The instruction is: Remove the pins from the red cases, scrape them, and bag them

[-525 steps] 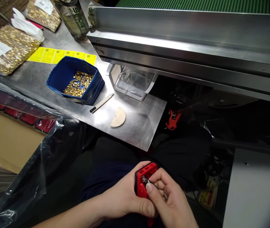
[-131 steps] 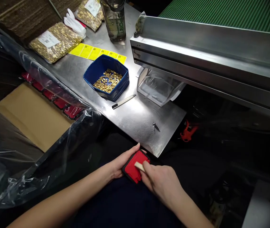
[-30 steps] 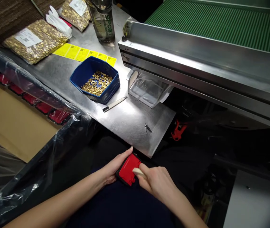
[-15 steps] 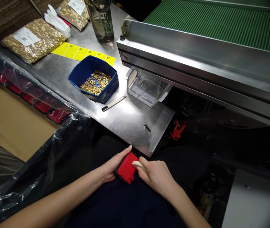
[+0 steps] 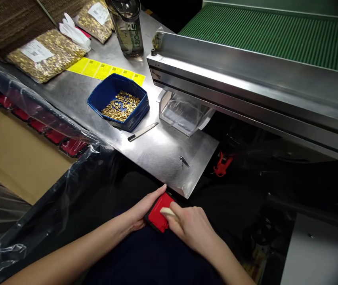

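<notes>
My left hand (image 5: pixel 145 208) is wrapped round a red plastic part with a black rim (image 5: pixel 160 209), its thumb along the upper edge. The part is tilted, its red face turned up, below the corner of the metal table. In my right hand (image 5: pixel 191 223) is a flat cream-coloured tool (image 5: pixel 169 213), gripped between thumb and fingers. The tip of this tool lies over the red face; whether it presses on it I cannot tell. My right fingertips are partly hidden behind the hand.
On the metal table (image 5: pixel 151 156) are a blue bin (image 5: pixel 97 99) of small brass pieces, a pen (image 5: pixel 143 132), nail clippers (image 5: pixel 183 161), a bottle (image 5: pixel 130 37) and a clear tray (image 5: pixel 183 114). A green conveyor (image 5: pixel 270 39) runs right. Left stands a plastic-lined box (image 5: pixel 23 154) with red parts.
My right hand has moved slightly left and down, carrying the cream-coloured tool further across the red face. The whole view has shifted a little.
</notes>
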A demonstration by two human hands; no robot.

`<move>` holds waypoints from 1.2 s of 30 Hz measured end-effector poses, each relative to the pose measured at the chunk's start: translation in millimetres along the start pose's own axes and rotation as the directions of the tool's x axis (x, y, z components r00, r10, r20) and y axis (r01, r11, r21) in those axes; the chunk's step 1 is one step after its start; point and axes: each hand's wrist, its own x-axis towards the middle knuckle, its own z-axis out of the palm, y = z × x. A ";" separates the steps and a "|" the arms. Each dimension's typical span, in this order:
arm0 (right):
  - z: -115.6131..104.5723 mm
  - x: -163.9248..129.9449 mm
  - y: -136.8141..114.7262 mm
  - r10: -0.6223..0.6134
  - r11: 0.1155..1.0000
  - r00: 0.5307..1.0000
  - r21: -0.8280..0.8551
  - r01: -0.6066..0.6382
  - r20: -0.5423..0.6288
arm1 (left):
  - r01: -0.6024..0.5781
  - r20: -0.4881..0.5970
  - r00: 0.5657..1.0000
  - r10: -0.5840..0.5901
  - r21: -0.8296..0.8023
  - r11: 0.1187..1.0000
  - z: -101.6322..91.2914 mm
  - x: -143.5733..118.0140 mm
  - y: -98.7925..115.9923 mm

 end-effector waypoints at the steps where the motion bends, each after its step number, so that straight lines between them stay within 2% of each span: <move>1: 0.0 -0.2 0.7 0.013 1.000 1.000 -0.001 -0.013 -0.012 | 0.003 -0.006 1.000 -0.003 0.006 1.000 0.2 -0.2 0.1; 3: 0.2 -0.2 2.4 0.007 1.000 1.000 0.008 -0.007 -0.020 | 0.005 -0.007 1.000 -0.005 0.016 1.000 1.1 -0.7 0.9; 8: -3.5 6.9 4.6 -0.182 0.983 0.983 0.023 0.182 -0.002 | 0.001 0.019 1.000 -0.001 0.038 0.999 3.1 -0.2 3.9; 13: -11.0 9.1 11.7 -0.165 0.986 0.986 0.018 0.165 -0.001 | 0.029 -0.001 1.000 -0.029 0.042 0.999 2.2 0.2 3.8; 18: -8.7 8.7 7.9 -0.249 0.967 0.968 0.056 0.248 0.024 | 0.018 0.018 1.000 -0.019 0.041 0.999 1.2 3.5 2.9; 23: -0.3 6.6 6.8 -0.105 0.994 0.994 0.025 0.105 0.008 | -0.007 0.010 1.000 0.007 0.021 1.000 -2.4 2.7 1.3; 26: 5.6 5.0 5.2 -0.095 0.995 0.995 0.001 0.095 0.026 | -0.036 0.017 0.999 0.036 0.017 0.999 -1.5 2.2 1.0; 32: 4.9 4.5 4.3 -0.021 0.999 1.000 -0.024 0.021 0.004 | 0.009 0.002 1.000 -0.009 0.020 1.000 -0.6 2.0 2.0; 36: 3.3 2.5 2.5 -0.045 0.999 0.999 0.003 0.045 0.014 | 0.001 0.009 1.000 -0.001 0.006 1.000 -0.1 2.2 1.6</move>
